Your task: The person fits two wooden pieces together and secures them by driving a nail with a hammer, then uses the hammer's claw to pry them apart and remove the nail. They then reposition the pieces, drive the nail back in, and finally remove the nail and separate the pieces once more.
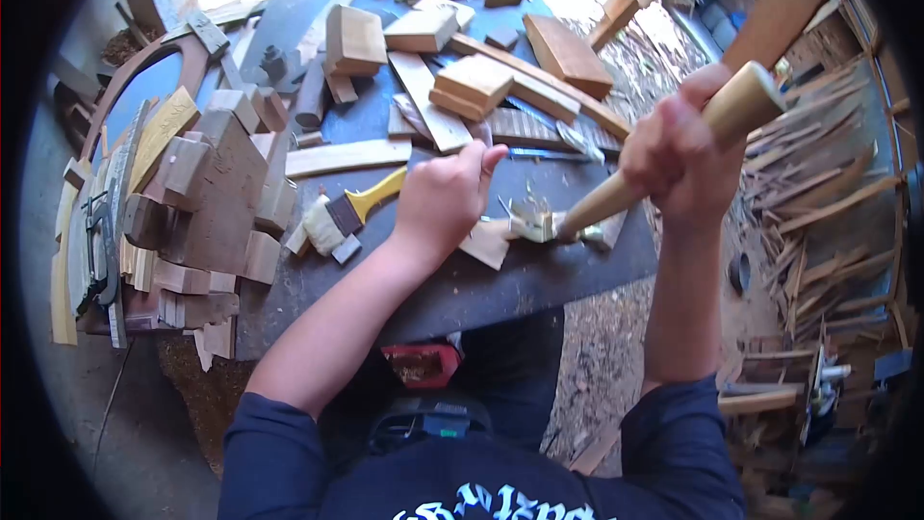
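Note:
My right hand (679, 154) is wrapped around a thick round wooden stick (606, 202) that tapers toward its lower left end. Its wide end (760, 91) sticks up past my fist. The narrow end comes down beside a small shiny metal piece (532, 223) with curled bits around it, over a light wood piece (486, 243) on the table. My left hand (445, 195) is closed, thumb uppermost, above the table; whatever its fingers hold is hidden. Just left of it lies a paintbrush (371, 196) with a yellow handle and pale bristles.
Wood blocks (472, 82) and boards (348, 156) crowd the dark table (414, 303). At left are stacked wood pieces (221, 173) and a clamp (99, 241). A slanted beam (789, 5) rises at upper right. Scrap wood (837, 202) covers the right side; a red container (421, 364) is below the table edge.

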Demonstrator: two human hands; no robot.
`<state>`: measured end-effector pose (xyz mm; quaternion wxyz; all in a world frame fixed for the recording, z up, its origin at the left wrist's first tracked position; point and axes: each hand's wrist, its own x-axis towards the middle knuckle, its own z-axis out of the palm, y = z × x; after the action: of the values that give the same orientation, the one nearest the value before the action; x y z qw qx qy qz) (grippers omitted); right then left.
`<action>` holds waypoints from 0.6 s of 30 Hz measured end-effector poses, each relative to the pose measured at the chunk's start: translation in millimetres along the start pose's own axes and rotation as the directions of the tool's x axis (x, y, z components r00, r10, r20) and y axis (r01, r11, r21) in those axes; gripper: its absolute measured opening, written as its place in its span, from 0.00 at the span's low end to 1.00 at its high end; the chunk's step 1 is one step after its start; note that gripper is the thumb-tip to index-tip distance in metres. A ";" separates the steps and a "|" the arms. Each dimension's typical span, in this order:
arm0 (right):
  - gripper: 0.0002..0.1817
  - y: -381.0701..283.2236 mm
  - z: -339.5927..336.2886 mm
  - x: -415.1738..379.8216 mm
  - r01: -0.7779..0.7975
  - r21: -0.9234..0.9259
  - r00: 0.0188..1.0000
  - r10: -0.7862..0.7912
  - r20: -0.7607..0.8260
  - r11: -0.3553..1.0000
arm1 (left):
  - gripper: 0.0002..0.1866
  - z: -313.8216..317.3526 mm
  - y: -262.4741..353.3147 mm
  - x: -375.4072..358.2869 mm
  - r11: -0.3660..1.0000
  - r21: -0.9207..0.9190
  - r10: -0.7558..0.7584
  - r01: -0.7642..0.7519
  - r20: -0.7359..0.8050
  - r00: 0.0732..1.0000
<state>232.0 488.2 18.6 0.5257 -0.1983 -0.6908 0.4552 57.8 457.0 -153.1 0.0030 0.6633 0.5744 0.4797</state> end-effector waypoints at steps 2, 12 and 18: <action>0.10 4.7 25.0 1.9 0.217 -0.196 0.961 -0.173 0.217 0.956 | 0.19 0.9 -6.4 3.1 0.999 -0.039 0.032 -0.036 -0.094 0.995; 0.05 6.8 -28.8 -11.8 -0.035 0.468 0.986 -0.046 0.160 0.883 | 0.11 3.8 -11.6 11.1 0.998 0.021 -0.055 0.054 0.069 0.996; 0.11 0.4 31.8 -1.5 0.136 -0.165 0.976 -0.104 0.192 0.977 | 0.16 -3.2 -5.0 6.3 0.991 0.121 0.050 -0.058 0.070 0.996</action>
<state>203.6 473.9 16.3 0.4673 -0.1596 -0.7844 0.3754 51.2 461.7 -150.1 -0.0319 0.6930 0.5845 0.4209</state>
